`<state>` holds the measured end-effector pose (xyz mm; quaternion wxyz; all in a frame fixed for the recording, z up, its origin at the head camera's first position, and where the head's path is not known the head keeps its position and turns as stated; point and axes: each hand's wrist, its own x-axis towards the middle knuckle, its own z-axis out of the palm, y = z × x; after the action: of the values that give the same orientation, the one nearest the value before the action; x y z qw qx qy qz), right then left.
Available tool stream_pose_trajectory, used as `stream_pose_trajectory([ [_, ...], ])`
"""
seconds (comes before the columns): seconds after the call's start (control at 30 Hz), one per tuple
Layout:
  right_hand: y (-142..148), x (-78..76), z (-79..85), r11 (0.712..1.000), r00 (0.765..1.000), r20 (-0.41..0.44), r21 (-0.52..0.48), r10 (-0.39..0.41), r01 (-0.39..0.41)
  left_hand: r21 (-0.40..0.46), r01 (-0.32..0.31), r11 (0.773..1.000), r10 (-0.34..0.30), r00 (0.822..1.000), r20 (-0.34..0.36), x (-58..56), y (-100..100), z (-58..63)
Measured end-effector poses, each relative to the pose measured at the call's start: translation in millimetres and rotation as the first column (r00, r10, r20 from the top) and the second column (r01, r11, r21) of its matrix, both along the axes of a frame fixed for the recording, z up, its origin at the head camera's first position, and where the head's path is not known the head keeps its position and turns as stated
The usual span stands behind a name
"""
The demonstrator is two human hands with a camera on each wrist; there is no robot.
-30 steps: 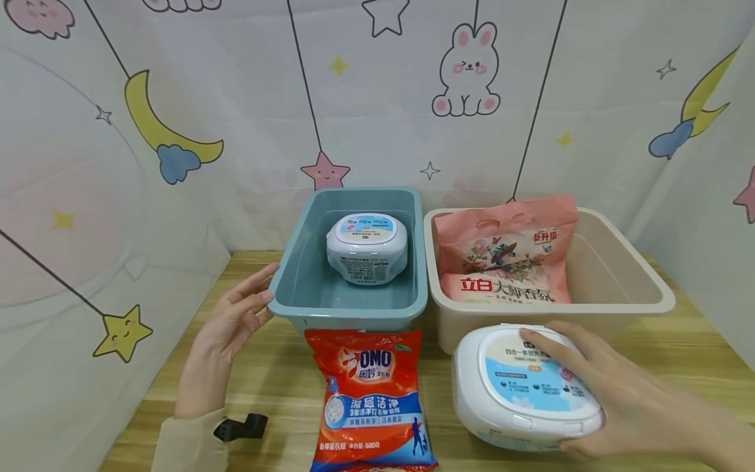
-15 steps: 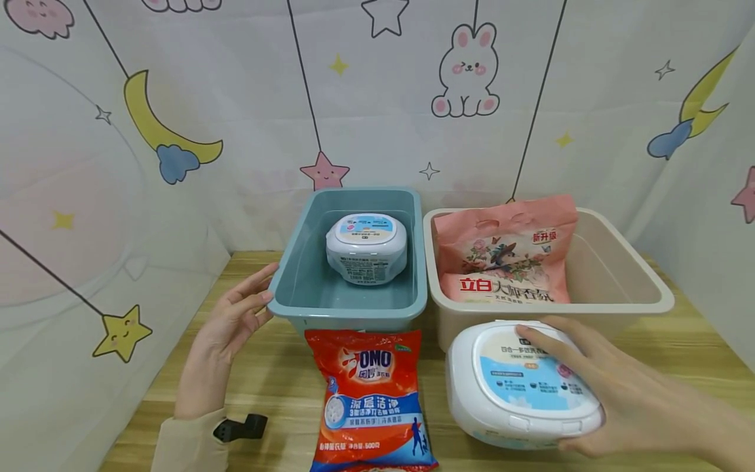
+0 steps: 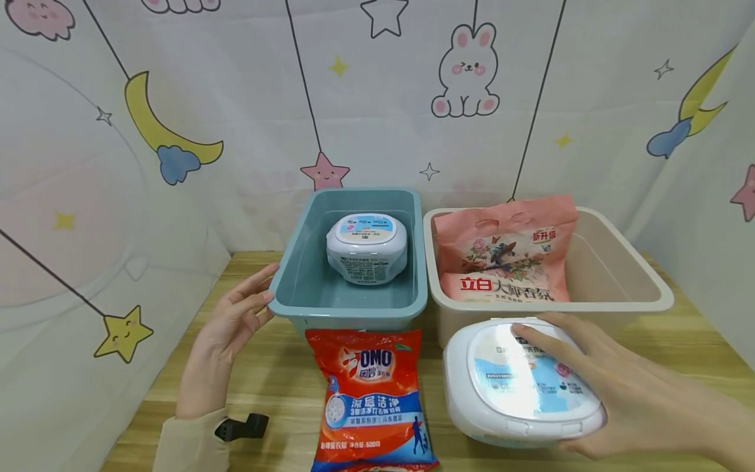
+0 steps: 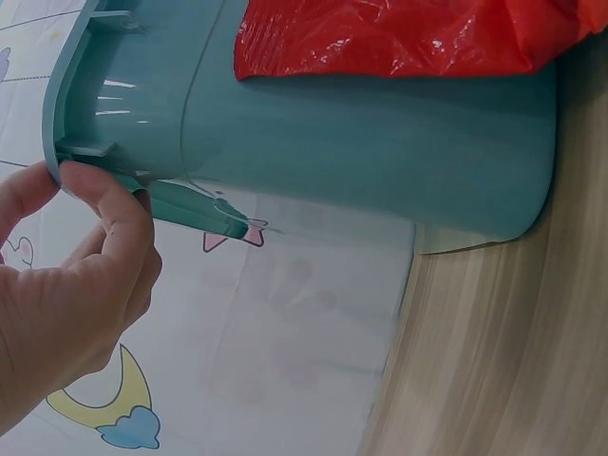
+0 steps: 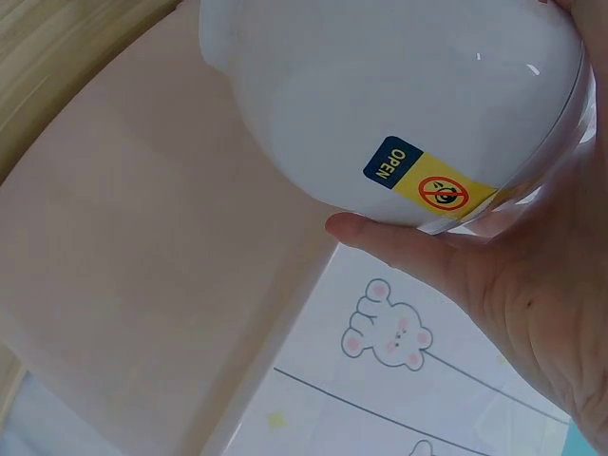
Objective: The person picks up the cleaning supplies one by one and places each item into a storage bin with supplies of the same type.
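Observation:
My right hand [image 3: 613, 387] grips a white plastic tub [image 3: 519, 426] with a blue-and-white label on its lid. The tub is held in front of the beige basin, lid tilted toward the head camera. In the right wrist view its smooth wall [image 5: 399, 85] shows a small yellow "OPEN" sticker, with my thumb [image 5: 399, 242] along the lid side. My left hand [image 3: 232, 321] pinches the rim of the blue-green basin [image 3: 348, 314] at its left side; the left wrist view shows thumb and finger [image 4: 109, 204] at the rim. A similar white tub [image 3: 367, 252] stands inside that basin.
The beige basin [image 3: 625, 307] stands right beside the blue-green one and holds a pink detergent bag [image 3: 507, 252]. A red OMO detergent bag [image 3: 371, 400] lies in front of the blue-green basin. A patterned white curtain [image 3: 377, 118] hangs behind the wooden table [image 3: 277, 393].
The white tub in my right hand has shifted slightly left and up, and glare now covers part of its label. My left hand stays at the basin rim.

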<state>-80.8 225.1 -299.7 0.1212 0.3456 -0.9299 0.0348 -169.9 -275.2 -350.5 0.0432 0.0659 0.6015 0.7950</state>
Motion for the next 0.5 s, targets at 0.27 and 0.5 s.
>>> stream_pose_trajectory([
  [0.27, -6, 3.4, 10.6, 0.998, 0.995, 0.077, 0.018, -0.056, 0.055, 0.004, 0.001, 1.000, -0.001, 1.000, 0.009, -0.7, 0, -0.2],
  [0.5, -10, 2.9, 18.5, 0.999, 0.993, 0.112, 0.020, -0.028, 0.026, 0.024, 0.009, 1.000, -0.009, 1.000, 0.010, 0.2, 0, 0.3],
])
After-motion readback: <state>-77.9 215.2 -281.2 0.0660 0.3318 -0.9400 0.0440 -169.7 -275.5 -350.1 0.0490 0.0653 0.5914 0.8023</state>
